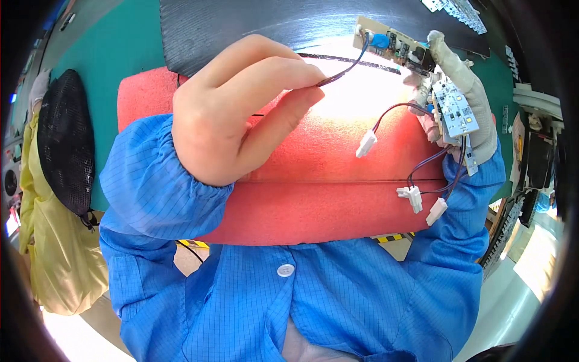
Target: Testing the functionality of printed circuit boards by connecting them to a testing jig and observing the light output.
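Note:
My bare left hand is closed in a pinch, thumb and forefinger tips holding thin dark wires. Those wires run up to one end of a tan circuit board with a blue component and black parts on it. My gloved right hand grips the board's other end, along with white LED boards stacked against the palm. From this bundle hang more wires ending in white plug connectors: one connector dangles between my hands, another and a third lower, near my right sleeve.
Below my hands lies a red foam pad along the table edge. A black mat covers part of the green table. More white LED boards lie at the far right. Left stand a black mesh item and yellow cloth.

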`<state>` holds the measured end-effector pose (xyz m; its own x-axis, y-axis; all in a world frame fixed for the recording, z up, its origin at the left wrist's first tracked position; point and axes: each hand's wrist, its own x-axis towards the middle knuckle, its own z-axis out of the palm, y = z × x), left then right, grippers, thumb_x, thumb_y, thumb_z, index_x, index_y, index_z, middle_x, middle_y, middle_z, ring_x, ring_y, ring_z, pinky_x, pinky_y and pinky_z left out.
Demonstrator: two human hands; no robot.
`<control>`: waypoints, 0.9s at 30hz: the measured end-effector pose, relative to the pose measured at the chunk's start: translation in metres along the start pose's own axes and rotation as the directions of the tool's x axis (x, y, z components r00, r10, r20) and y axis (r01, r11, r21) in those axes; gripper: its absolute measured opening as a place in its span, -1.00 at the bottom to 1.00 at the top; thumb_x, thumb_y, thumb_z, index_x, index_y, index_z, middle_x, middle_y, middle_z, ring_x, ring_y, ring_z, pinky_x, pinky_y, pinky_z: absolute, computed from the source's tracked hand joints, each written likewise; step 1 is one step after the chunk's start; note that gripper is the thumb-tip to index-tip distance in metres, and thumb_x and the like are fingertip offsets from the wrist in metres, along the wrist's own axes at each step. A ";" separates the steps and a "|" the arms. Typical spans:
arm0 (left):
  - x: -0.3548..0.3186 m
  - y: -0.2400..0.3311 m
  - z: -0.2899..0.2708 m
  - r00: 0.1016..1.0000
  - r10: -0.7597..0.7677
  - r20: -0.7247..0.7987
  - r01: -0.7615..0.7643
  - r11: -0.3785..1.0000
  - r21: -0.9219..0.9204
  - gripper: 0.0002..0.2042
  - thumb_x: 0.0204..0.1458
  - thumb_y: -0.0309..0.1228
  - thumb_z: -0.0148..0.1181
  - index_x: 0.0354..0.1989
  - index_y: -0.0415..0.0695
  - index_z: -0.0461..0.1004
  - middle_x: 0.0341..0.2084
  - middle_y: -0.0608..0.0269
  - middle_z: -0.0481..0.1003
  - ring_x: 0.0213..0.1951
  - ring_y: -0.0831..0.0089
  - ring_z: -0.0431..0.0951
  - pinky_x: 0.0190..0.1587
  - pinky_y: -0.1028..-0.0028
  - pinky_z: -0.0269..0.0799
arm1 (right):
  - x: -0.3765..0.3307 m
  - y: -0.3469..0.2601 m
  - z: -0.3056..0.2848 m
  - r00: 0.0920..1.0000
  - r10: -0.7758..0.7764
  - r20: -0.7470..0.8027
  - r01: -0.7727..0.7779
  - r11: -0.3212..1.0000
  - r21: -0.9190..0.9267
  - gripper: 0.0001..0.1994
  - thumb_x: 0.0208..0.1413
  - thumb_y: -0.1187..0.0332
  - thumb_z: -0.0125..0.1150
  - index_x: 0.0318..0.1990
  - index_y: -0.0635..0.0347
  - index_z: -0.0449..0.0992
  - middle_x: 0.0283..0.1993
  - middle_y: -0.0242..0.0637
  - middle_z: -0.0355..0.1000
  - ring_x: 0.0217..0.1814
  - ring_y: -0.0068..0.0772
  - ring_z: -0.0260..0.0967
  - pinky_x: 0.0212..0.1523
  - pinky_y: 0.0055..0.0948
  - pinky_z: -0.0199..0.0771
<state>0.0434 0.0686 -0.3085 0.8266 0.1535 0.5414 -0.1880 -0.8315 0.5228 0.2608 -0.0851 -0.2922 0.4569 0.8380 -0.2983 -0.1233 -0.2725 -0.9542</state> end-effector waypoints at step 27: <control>0.037 0.005 0.018 0.814 -0.546 0.200 0.575 0.703 -0.419 -0.76 -0.04 -0.34 0.21 -0.30 -0.28 0.54 -0.51 0.16 0.52 -0.47 0.52 0.47 -0.39 0.52 0.39 | 0.001 -0.017 0.015 0.978 0.003 0.207 -0.121 0.821 0.558 -0.58 0.23 0.21 -0.11 0.05 0.44 0.27 -0.25 0.02 0.43 -0.57 -0.57 0.39 -0.76 -0.79 0.39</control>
<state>0.0830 0.0602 -0.2978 0.8810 0.4725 0.0234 0.1208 -0.2726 0.9545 0.2507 -0.0724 -0.2763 0.2638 0.9169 -0.2994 -0.6477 -0.0616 -0.7594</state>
